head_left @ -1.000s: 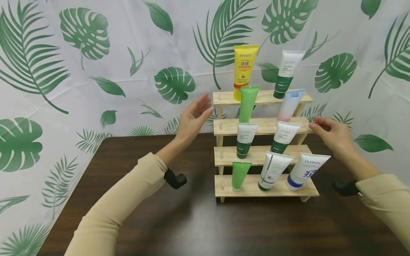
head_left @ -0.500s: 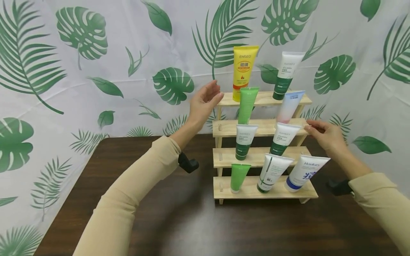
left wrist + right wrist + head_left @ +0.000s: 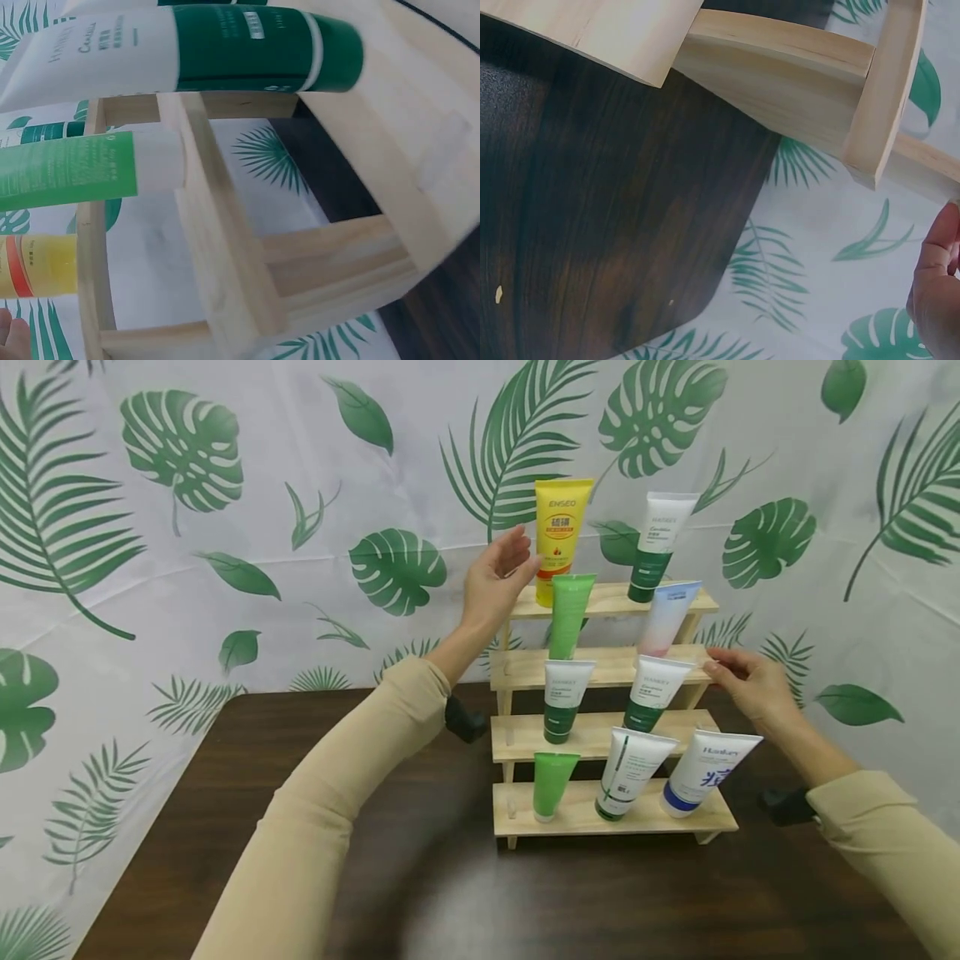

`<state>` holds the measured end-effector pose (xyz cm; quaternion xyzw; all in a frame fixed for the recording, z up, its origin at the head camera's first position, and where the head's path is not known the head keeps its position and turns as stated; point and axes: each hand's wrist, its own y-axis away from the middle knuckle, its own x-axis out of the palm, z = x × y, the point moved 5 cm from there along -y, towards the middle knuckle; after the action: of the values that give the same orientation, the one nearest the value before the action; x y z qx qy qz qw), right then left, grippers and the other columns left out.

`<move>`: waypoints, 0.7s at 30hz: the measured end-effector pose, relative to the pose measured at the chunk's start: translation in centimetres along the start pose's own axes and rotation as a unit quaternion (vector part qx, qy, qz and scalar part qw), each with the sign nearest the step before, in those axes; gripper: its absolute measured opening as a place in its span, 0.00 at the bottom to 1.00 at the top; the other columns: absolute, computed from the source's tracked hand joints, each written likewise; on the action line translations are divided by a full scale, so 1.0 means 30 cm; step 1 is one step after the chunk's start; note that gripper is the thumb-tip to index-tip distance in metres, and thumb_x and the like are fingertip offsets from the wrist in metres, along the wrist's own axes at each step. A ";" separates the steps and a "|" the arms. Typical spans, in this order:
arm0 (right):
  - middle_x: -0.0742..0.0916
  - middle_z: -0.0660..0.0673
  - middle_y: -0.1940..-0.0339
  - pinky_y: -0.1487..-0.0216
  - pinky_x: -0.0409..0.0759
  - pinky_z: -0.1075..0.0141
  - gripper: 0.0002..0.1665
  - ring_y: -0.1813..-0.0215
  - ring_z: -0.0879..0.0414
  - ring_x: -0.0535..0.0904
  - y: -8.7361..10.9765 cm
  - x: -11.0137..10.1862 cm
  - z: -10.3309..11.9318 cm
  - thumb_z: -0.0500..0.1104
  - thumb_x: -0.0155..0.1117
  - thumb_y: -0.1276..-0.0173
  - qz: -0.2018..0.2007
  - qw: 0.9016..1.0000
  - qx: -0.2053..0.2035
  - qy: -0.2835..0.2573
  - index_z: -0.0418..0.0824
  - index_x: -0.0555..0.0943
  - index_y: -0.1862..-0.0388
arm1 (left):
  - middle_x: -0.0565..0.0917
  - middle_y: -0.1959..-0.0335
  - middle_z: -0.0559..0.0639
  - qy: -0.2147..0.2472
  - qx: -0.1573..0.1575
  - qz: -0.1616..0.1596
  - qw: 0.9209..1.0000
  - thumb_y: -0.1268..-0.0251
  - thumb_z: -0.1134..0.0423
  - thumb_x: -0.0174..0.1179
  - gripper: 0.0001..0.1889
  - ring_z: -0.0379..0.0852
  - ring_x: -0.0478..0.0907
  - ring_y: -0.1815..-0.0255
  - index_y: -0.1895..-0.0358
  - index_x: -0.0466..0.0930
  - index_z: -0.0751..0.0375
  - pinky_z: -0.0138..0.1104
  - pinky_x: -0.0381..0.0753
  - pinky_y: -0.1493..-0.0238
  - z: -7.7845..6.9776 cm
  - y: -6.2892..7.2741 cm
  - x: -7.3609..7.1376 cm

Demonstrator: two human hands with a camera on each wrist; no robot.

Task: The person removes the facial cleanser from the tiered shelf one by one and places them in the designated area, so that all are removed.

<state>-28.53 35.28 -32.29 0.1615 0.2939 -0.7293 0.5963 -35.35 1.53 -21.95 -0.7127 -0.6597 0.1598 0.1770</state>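
On the four-tier… no, the stepped wooden display rack [image 3: 615, 822] stand several squeeze tubes. My left hand [image 3: 495, 581] is raised at the left end of the top tier, thumb and fingers spread, right beside the yellow tube [image 3: 555, 539]. In the left wrist view its fingertips [image 3: 15, 337] show just apart from that yellow tube [image 3: 45, 266]. A slim green tube [image 3: 572, 614] stands one tier lower. My right hand [image 3: 757, 689] pinches the right end of the rack's second tier from the top. Only part of this hand [image 3: 937, 285] shows in the right wrist view.
White-and-green tubes [image 3: 662, 547] [image 3: 567, 697] stand on upper and middle tiers, near a pale blue-pink tube [image 3: 667, 618]. The bottom tier bears a small green tube [image 3: 553, 785] and two white tubes [image 3: 633, 772] [image 3: 705, 768]. Behind the dark table [image 3: 262, 827] hangs a leaf-print cloth [image 3: 300, 435].
My left hand has moved right and up, from beside the rack to the yellow tube. My right hand has stayed at the rack's right end.
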 end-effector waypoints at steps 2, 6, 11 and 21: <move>0.76 0.57 0.60 0.64 0.77 0.83 0.30 0.66 0.78 0.71 0.000 0.001 -0.001 0.47 0.53 0.28 0.000 1.000 -0.001 0.001 0.24 0.67 0.38 | 0.74 0.39 0.58 0.007 0.004 -0.002 1.000 0.37 0.66 0.61 0.26 0.47 0.72 0.39 0.35 0.68 0.61 0.28 0.72 0.41 -0.007 -0.009 0.009; 0.77 0.44 0.54 0.65 0.76 0.83 0.30 0.66 0.79 0.70 -0.001 0.008 0.000 0.46 0.52 0.27 0.003 1.000 -0.001 0.005 0.24 0.66 0.37 | 0.73 0.38 0.58 0.017 -0.003 -0.011 1.000 0.37 0.68 0.60 0.26 0.50 0.70 0.37 0.35 0.67 0.62 0.32 0.71 0.38 -0.040 -0.007 0.020; 0.75 0.30 0.47 0.66 0.74 0.86 0.29 0.67 0.80 0.69 0.001 0.014 0.006 0.45 0.50 0.26 0.008 1.000 -0.003 0.007 0.24 0.65 0.36 | 0.74 0.39 0.59 0.018 -0.014 -0.020 1.000 0.38 0.71 0.60 0.25 0.50 0.71 0.37 0.37 0.67 0.65 0.36 0.70 0.37 -0.095 0.014 0.030; 0.74 0.28 0.44 0.64 0.74 0.86 0.30 0.65 0.80 0.68 0.013 0.008 0.003 0.47 0.48 0.26 0.008 1.000 0.000 0.022 0.25 0.64 0.35 | 0.76 0.42 0.58 0.016 -0.003 -0.015 1.000 0.40 0.72 0.61 0.26 0.47 0.75 0.42 0.38 0.66 0.62 0.32 0.74 0.42 -0.089 -0.011 0.064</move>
<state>-28.21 34.99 -32.44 0.1797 0.3055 -0.7212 0.5952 -34.25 3.35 -19.41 -0.7057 -0.6678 0.1435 0.1883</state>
